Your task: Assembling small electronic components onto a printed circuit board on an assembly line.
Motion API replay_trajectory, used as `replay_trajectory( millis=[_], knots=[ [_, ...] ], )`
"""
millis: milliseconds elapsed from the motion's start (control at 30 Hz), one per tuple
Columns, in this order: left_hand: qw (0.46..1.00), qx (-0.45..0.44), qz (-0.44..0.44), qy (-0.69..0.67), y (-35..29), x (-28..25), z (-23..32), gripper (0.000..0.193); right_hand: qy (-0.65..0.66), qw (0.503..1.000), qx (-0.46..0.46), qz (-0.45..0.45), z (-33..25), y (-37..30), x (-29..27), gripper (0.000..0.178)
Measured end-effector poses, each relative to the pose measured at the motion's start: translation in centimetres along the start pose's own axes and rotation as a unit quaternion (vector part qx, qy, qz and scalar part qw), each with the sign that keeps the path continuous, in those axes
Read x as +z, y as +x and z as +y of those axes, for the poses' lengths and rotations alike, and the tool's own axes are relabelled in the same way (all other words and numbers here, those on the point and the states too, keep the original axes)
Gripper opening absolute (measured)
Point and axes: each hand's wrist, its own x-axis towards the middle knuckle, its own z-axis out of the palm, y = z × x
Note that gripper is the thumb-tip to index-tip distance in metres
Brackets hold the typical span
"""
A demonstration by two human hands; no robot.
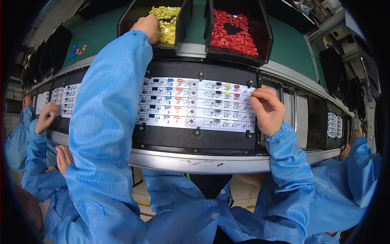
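Head view: left hand (147, 29) at yellow parts (167, 33), grip hidden; right hand (269, 112) pinched by boards (205, 104), any part unseen; bins (235, 59) far, seemingly for easy reach.

White circuit boards (211, 103) on black fixture (170, 139)

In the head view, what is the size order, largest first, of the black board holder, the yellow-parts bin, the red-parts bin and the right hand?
1. Black board holder
2. Yellow-parts bin and red-parts bin: too alike to rank; top edge cuts both
3. Right hand
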Motion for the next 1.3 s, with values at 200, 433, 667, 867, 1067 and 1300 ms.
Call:
replay_trajectory(
  millis=[200,433,667,867,1067,1300],
  knots=[
    [1.0,-0.004,0.024,0.011,0.1,1.2,-0.7,0.023,-0.036,0.998,0.009,0.053,0.3,-0.8,1.8,0.024],
    [1.0,0.026,-0.012,-0.004,0.8,1.0,-4.3,0.022,-0.042,0.999,0.002,0.009,-0.8,0.3,5.6,0.02],
    [1.0,-0.003,-0.005,-0.01,-0.8,0.9,-3.2,0.022,0.008,0.996,0.083,-0.023,-1.5,0.9,7.8,0.015],
    [1.0,0.002,-0.02,0.019,0.5,1.4,-4.2,0.025,-0.101,0.987,0.048,-0.116,-2.2,4.2,6.1,0.009],
    [0.999,0.014,-0.024,-0.046,-0.7,0.2,-2.7,0.023,-0.16,0.965,-0.002,-0.206,-1.9,4.8,4.9,0.012],
    [0.996,0.062,0.056,-0.029,-0.1,1.2,-2.5,0.015,-0.199,0.948,-0.061,-0.243,-0.6,3.9,5.0,0.017]
  ],
)
